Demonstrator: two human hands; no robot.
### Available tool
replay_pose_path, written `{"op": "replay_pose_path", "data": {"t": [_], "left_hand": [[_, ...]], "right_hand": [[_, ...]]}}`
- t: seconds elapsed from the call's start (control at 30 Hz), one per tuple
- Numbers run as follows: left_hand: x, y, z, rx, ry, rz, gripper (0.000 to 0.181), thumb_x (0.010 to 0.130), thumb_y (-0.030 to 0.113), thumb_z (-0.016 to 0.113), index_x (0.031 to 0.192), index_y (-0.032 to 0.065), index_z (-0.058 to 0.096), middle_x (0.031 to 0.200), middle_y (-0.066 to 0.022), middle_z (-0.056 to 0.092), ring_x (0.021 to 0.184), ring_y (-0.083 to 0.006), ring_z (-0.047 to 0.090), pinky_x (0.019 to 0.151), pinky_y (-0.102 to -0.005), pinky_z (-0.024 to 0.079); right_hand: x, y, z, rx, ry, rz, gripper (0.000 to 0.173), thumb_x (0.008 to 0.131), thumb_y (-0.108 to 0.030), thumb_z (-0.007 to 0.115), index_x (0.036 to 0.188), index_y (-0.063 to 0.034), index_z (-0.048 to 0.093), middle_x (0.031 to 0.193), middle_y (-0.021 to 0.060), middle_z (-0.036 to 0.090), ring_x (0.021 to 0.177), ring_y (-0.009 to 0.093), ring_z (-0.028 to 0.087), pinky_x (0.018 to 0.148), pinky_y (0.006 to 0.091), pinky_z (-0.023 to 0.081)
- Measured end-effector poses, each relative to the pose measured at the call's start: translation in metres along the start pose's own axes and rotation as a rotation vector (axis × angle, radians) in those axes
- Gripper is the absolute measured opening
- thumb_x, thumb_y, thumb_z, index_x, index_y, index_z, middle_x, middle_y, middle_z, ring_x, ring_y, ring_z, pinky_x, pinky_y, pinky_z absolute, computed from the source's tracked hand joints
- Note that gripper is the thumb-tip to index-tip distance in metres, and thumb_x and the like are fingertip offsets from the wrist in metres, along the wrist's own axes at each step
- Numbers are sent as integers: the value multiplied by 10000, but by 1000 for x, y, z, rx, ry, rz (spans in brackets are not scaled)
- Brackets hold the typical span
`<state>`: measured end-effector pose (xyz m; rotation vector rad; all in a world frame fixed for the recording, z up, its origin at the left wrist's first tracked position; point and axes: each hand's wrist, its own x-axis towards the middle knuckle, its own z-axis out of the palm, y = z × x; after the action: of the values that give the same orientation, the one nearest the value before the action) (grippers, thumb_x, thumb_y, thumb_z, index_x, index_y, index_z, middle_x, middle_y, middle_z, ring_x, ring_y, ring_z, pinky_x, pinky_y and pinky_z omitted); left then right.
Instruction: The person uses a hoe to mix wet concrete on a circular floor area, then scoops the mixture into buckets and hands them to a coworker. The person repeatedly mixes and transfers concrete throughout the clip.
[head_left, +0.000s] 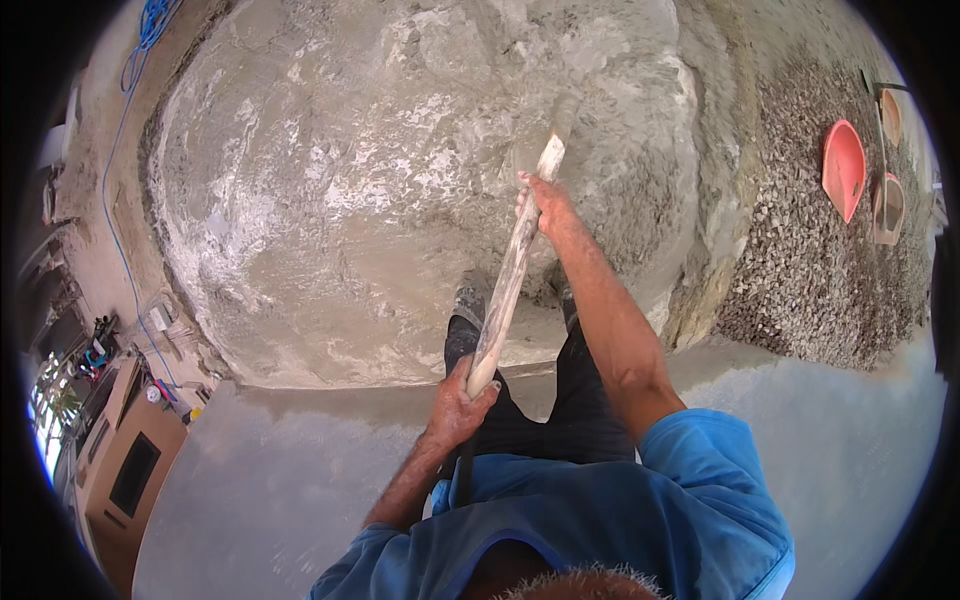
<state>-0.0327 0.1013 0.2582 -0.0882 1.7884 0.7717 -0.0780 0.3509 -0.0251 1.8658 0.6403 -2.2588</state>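
Note:
My left hand (459, 405) is wrapped around the near end of a wooden tool handle (504, 311), close to my body. Farther up, my right hand (550, 204) grips the same handle near its far end. Past that hand, a mud-coated metal socket (563, 112) joins the handle and runs into the mix; the tool's blade is hidden there. A broad bed of wet concrete or mortar (352, 225) spreads before me, shiny with water on its left half and rougher on the right. My boots (469, 296) stand in its near edge, coated with mix.
On the right lies a heap of gravel (810, 262) with a red scoop-shaped pan (844, 169) and a paler pan (889, 210) on it. A blue hose or cable (112, 202) runs along the left. A brown cabinet (135, 465) stands at lower left, beside smooth grey floor (300, 480).

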Motion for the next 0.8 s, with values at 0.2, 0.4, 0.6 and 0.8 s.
{"op": "replay_pose_path", "data": {"t": [0.2,0.4,0.6,0.8], "left_hand": [[213,-29,74,16,-109,304,486,834,224,680,1202,-40,502,803,-121,623,658,-163,610,591,-326,485],[383,-93,112,-235,-207,100,440,788,260,711,1119,-11,608,910,-219,671,826,-309,665,751,-383,512],[273,-170,130,-115,-50,102,440,788,245,690,1133,-14,603,883,-211,675,806,-307,674,744,-383,517],[175,-158,101,171,-72,-59,451,768,290,671,1089,-17,594,887,-247,664,846,-411,657,754,-452,520]], "right_hand": [[98,-130,1,-137,14,-389,260,810,-93,656,1007,-1,513,740,73,534,550,153,532,448,336,479],[247,-120,-4,-310,95,-557,238,813,-90,664,976,33,542,718,91,550,519,164,538,428,328,474],[215,11,-54,-257,86,-280,163,829,-51,651,933,31,557,697,72,550,498,172,531,422,333,470],[161,87,-85,-83,51,-27,159,840,-106,648,928,-1,566,697,58,520,518,163,516,439,324,474]]}}
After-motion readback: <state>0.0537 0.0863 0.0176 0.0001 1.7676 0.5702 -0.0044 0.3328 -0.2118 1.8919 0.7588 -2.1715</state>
